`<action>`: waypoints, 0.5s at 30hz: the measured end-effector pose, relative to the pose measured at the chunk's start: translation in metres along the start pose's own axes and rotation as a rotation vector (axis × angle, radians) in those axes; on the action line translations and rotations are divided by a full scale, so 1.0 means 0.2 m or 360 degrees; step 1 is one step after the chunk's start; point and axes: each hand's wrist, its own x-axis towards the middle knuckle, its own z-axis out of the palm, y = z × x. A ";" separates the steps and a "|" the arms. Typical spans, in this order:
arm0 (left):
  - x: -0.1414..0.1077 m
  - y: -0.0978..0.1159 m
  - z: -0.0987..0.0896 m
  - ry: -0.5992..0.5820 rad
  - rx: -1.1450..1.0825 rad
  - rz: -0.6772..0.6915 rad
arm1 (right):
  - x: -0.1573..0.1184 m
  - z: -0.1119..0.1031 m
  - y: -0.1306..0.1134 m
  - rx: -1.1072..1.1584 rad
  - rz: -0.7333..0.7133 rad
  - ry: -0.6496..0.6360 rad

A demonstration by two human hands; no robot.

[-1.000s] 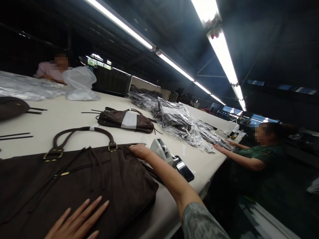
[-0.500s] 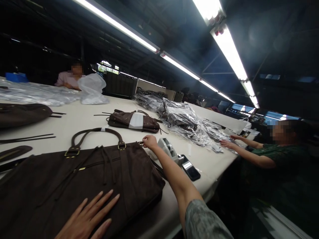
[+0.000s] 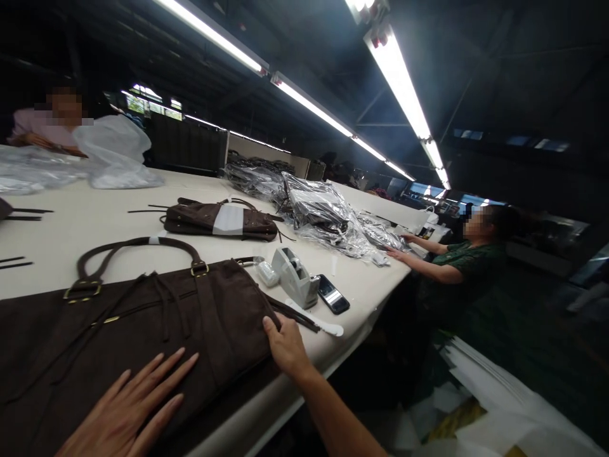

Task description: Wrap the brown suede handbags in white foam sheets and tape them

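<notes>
A large dark brown handbag [image 3: 157,324] lies flat on the table in front of me, its two handles [image 3: 137,244] and brass buckles toward the far side. My left hand [image 3: 137,403] rests on the front of the bag, palm down with fingers spread. At the bag's right end, my right hand [image 3: 285,343] grips the edge, thumb on top and fingers out of sight behind it. Just beyond that hand stand a grey tape dispenser [image 3: 295,279] and a black phone [image 3: 333,294].
A second brown bag with a white band [image 3: 228,220] lies farther back. Bags in clear plastic [image 3: 323,209] are heaped behind it, where a co-worker in green [image 3: 457,260] reaches in. Another person [image 3: 47,127] sits at the far left. White sheets [image 3: 514,393] stand below the table's right edge.
My right hand has moved from the bag's far top corner down to its right edge, nearer me. My left hand stays spread on the bag. The view has turned right.
</notes>
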 end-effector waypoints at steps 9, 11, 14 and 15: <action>0.00 0.09 -0.15 -0.0140 0.0161 -0.0327 | -0.08 0.22 0.23 -0.0317 -0.0036 0.0559; 0.01 0.12 -0.19 -0.0036 0.0197 -0.0641 | -0.09 0.22 0.32 -0.0558 -0.0236 0.0479; 0.02 0.14 -0.21 0.0055 0.0206 -0.0937 | -0.06 0.16 0.49 -0.0917 -0.0465 0.0247; 0.02 0.15 -0.22 0.0049 0.0191 -0.0960 | -0.03 0.12 0.53 -0.1012 -0.0512 0.0146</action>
